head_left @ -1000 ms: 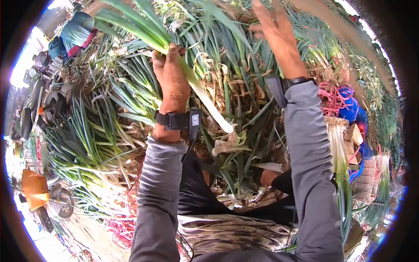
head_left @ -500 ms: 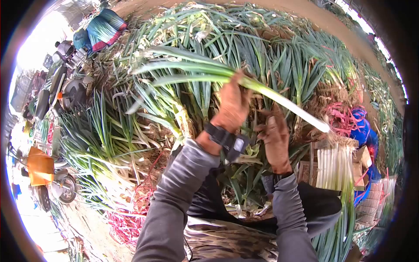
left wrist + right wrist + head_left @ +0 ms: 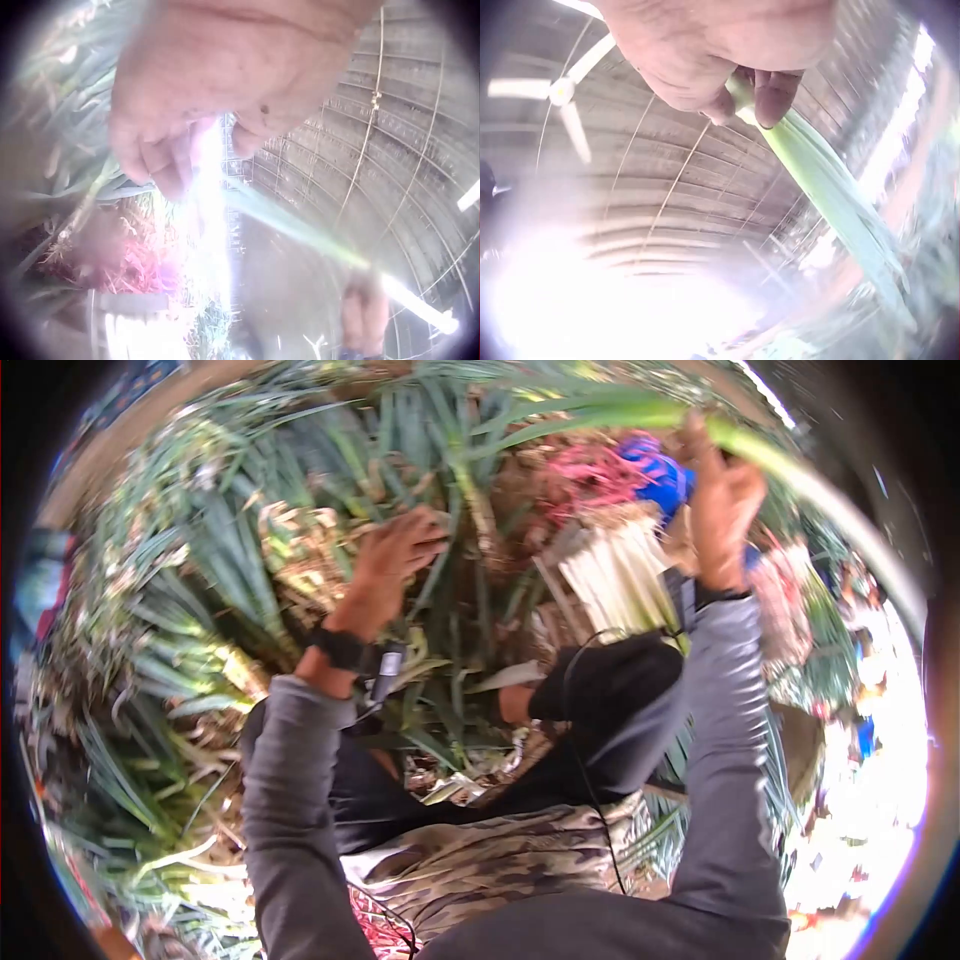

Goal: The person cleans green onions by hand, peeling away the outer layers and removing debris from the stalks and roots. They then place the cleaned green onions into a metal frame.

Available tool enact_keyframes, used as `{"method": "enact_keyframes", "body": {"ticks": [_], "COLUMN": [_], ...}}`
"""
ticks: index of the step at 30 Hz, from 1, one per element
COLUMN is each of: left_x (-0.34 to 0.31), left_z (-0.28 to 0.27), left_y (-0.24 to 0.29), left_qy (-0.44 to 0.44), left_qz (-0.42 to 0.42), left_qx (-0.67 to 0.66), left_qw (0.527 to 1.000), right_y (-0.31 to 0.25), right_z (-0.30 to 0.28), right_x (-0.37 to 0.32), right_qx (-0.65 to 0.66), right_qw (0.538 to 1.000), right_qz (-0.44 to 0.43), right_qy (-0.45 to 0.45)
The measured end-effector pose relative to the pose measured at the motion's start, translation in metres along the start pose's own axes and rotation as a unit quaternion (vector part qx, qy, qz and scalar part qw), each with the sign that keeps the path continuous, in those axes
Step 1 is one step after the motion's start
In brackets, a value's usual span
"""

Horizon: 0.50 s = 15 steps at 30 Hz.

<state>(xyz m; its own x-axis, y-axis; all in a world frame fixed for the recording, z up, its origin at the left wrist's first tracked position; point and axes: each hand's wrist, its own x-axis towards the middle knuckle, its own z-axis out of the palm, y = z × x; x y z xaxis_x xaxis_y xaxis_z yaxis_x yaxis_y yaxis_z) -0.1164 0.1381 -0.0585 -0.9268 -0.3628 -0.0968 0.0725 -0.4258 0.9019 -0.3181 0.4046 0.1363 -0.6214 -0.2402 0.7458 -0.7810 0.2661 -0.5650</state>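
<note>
In the head view my right hand (image 3: 728, 505) pinches a long leek (image 3: 615, 408) raised at the upper right. Its green leaves stretch to the left and its pale shaft, blurred, slants down to the right. Seen from the right wrist, thumb and fingers close on the leek (image 3: 817, 172) where the leaves begin. My left hand (image 3: 388, 565) holds nothing; its fingers are loosely bent above the heaped leeks (image 3: 225, 550). From the left wrist, the leek (image 3: 292, 229) appears farther off in the other hand.
A bundle of leeks with white shafts (image 3: 610, 585) lies right of centre. Behind it are pink string (image 3: 595, 478) and a blue bag (image 3: 660, 475). My bent knee (image 3: 625, 685) is in front, near loose leaf scraps (image 3: 450, 788).
The leek has passed from my left hand to my right, which has swung up and to the right. My left hand has let go and moved left. The head view has turned right.
</note>
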Motion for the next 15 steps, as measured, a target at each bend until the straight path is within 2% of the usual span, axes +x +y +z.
{"method": "enact_keyframes", "body": {"ticks": [1, 2, 4, 6, 7, 8, 10, 12, 13, 14, 15], "left_x": [0.009, 0.013, 0.019, 0.024, 0.027, 0.030, 0.033, 0.038, 0.043, 0.048, 0.052], "left_z": [0.002, 0.003, 0.006, 0.013, 0.015, 0.018, 0.025, 0.030, 0.032, 0.033, 0.036], "left_y": [-0.007, -0.010, -0.018, -0.024, -0.030, -0.035, -0.046, -0.059, -0.065, -0.073, -0.079], "left_qy": [0.048, 0.071, 0.079, 0.073, 0.064, 0.055, 0.052, 0.054, 0.051, 0.049, 0.046], "left_qz": [-0.034, -0.052, -0.069, -0.089, -0.095, -0.100, -0.125, -0.149, -0.161, -0.176, -0.191], "left_qx": [0.010, 0.013, 0.024, 0.040, 0.045, 0.051, 0.077, 0.095, 0.099, 0.103, 0.109], "left_qw": [0.998, 0.996, 0.994, 0.993, 0.992, 0.992, 0.988, 0.983, 0.981, 0.978, 0.974], "right_y": [-0.004, -0.009, -0.014, -0.022, -0.018, -0.012, 0.004, 0.043, 0.058, 0.088, 0.095], "right_z": [-0.043, -0.084, -0.152, -0.204, -0.223, -0.238, -0.250, -0.256, -0.247, -0.248, -0.241], "right_x": [0.027, 0.049, 0.079, 0.090, 0.083, 0.068, 0.032, -0.025, -0.055, -0.090, -0.113], "right_qx": [-0.139, -0.208, -0.389, -0.566, -0.597, -0.604, -0.555, -0.460, -0.475, -0.436, -0.418], "right_qw": [0.990, 0.977, 0.896, 0.811, 0.781, 0.756, 0.761, 0.769, 0.720, 0.728, 0.729], "right_qz": [-0.018, -0.043, -0.213, -0.112, -0.117, -0.161, -0.084, 0.018, 0.078, 0.072, 0.094], "right_qy": [0.016, 0.007, 0.000, -0.096, -0.139, -0.193, -0.326, -0.444, -0.501, -0.524, -0.533]}}
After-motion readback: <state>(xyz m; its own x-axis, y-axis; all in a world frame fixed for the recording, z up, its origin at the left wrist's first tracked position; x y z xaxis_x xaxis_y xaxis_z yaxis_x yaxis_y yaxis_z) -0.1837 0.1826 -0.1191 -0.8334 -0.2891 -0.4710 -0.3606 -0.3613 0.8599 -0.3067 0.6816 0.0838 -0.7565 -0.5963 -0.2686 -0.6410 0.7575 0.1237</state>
